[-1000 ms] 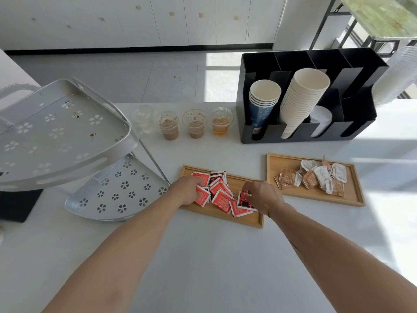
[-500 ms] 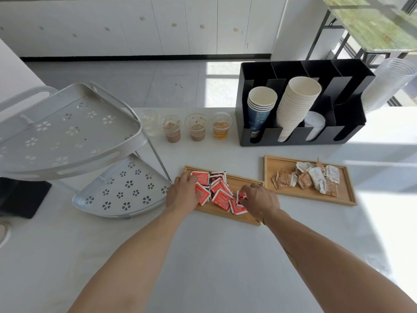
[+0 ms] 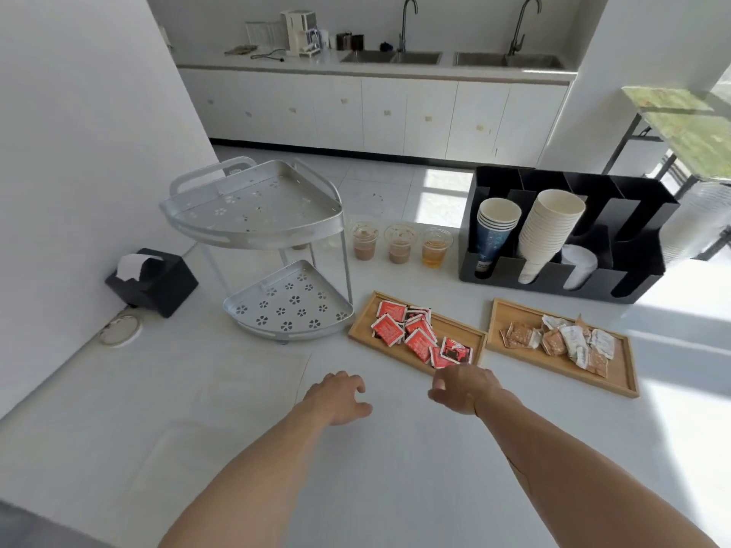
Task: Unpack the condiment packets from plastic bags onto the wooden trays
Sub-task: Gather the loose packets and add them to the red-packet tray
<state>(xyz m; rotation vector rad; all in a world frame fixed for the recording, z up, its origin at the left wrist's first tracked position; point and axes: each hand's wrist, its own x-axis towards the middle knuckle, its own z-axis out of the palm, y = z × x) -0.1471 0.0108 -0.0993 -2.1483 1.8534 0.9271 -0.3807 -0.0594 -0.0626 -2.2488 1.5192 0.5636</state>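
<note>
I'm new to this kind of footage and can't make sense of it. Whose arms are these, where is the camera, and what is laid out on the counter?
The view comes from a camera worn on a person's head, looking forward and down, so the two bare arms are that person's own. No machine is involved. The left hand and right hand hover over the white counter with loosely curled fingers; neither has a grip on anything. Just beyond them lies a wooden tray of red packets, and to its right a second tray with brown and white packets. Farther back stand three drink cups, a black cup holder, a silver two-level rack and a black tissue box.
</note>
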